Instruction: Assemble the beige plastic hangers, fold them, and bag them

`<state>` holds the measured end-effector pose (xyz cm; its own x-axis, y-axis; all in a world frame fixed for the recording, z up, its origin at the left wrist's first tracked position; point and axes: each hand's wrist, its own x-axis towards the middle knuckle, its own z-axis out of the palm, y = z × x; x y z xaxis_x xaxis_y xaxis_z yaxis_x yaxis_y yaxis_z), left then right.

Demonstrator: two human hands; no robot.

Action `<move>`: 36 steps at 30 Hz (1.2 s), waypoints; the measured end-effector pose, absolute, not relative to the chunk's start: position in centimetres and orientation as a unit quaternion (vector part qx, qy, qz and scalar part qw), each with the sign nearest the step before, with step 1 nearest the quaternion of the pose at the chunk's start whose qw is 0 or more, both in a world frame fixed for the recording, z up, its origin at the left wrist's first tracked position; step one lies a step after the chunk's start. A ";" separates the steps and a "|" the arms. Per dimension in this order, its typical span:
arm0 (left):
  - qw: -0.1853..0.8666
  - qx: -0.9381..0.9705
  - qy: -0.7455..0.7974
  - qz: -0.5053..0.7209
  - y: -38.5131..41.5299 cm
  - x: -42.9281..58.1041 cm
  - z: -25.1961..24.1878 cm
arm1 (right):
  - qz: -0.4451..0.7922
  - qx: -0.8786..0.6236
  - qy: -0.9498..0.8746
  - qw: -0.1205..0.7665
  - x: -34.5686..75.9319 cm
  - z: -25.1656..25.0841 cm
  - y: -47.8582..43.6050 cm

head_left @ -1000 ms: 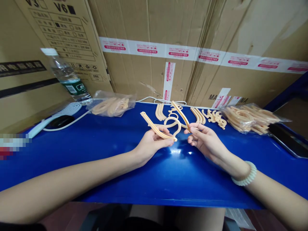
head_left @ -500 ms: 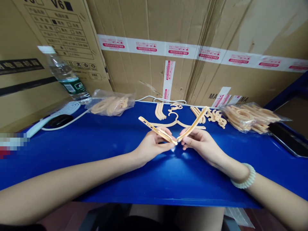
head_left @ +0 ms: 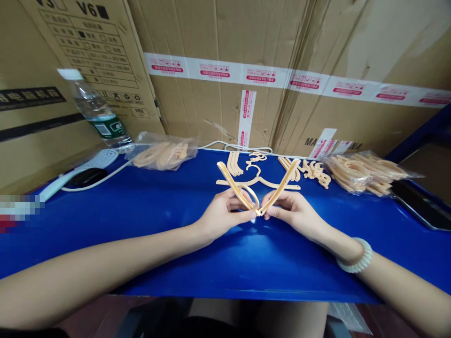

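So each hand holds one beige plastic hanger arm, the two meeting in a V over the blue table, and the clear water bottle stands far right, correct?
No: the head view shows the clear water bottle far left. The rest holds: left hand and right hand each hold a beige plastic hanger arm, meeting in a V over the blue table.

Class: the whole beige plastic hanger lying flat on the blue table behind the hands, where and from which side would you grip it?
Probably the narrow neck under the hook of the beige plastic hanger, from above: it lies flat on the blue table, and the neck is thin enough to pinch across.
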<state>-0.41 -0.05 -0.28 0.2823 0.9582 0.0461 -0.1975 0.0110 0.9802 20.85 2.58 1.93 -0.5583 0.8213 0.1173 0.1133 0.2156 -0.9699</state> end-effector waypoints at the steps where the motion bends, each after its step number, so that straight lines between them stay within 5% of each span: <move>1: 0.611 0.514 0.370 0.475 -0.1 -0.4 -0.4 | 0.535 -0.331 -0.702 0.335 20.8 1.9 2.5; 28: 0.667 0.383 0.381 0.513 2.8 -3.3 2.5 | 0.424 -0.332 -0.723 0.433 24.8 4.9 5.8; 36: 0.542 0.528 0.424 0.498 6.3 -7.5 2.7 | 0.319 -0.385 -0.790 0.355 28.4 5.9 8.3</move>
<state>-7.51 6.25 2.67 0.1434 0.9875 0.0660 -0.0921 -0.0531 0.9943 28.38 8.25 5.88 -0.4517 0.8348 0.3148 0.3827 0.5001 -0.7769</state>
